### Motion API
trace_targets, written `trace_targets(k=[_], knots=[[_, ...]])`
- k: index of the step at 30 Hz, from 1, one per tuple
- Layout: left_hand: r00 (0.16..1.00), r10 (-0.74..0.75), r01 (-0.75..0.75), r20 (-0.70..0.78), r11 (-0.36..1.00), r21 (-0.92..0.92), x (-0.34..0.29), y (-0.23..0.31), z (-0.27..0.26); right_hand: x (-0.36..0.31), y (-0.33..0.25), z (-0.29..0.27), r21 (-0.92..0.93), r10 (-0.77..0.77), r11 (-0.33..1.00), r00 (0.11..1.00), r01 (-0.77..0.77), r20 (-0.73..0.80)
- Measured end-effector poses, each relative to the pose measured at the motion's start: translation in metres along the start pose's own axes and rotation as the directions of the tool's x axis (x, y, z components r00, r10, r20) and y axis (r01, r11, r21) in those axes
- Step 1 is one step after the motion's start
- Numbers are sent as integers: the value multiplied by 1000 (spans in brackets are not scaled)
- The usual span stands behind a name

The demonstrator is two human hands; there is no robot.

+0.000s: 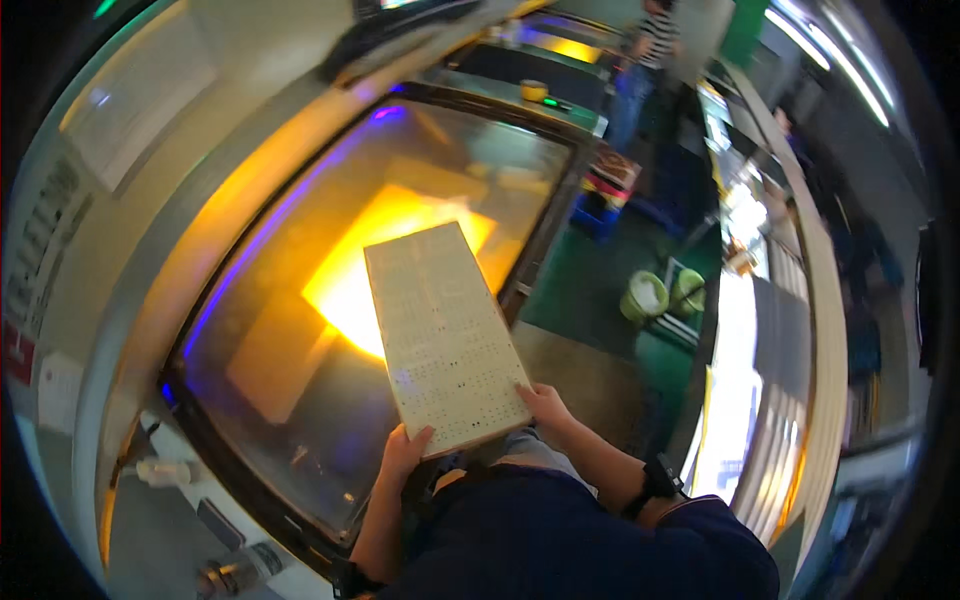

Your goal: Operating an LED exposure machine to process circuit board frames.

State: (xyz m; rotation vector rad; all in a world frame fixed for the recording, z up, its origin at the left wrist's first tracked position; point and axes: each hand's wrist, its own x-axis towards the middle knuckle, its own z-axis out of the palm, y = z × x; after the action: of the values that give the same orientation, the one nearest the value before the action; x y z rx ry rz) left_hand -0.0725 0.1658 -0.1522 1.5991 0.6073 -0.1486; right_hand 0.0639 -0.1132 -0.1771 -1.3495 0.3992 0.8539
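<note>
Between my two hands I hold a pale rectangular panel (pixel 445 340) dotted with rows of small dark marks or holes. My left hand (pixel 402 452) grips its near left corner, thumb on top. At the near right corner my right hand (pixel 547 405) is closed on the edge, thumb also on the face. The fingers underneath are hidden. Beyond and below the panel lies a large dark-framed glass-topped table (pixel 290 270). Yellow light glows under the panel's far part, and I cannot tell how far above the glass it is.
A phone-like dark slab (pixel 221 524) and a clear bottle-like thing (pixel 165 472) lie on the white ledge at left. Green buckets (pixel 645 296) stand on the floor at right. Beyond are stacked crates (pixel 606 190), a person in a striped top (pixel 657 45), and a bright lit bench (pixel 737 380).
</note>
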Motion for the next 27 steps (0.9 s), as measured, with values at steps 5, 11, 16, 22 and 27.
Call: trace_targets(k=[5,11,16,22,27], knots=[[959,-15,48,282,993,-108,-11,-29,25,-113,32,-49,0,-296,950,905,311,-306],[965,-118,54,232,963,265,-40,-25,42,-229,90,-98,213,-283,810,681,547,-675],[895,-113,-52,433,935,351,-19,-63,102,-296,185,-125,170,-70,758,339,629,-938],[512,-158,-568,844,675,471,-37,-22,257,-339,277,-165,583,218,576,580,572,-785],[230,-69,-776,971,588,226,-109,29,406,-351,313,-199,539,210,373,498,755,-842]])
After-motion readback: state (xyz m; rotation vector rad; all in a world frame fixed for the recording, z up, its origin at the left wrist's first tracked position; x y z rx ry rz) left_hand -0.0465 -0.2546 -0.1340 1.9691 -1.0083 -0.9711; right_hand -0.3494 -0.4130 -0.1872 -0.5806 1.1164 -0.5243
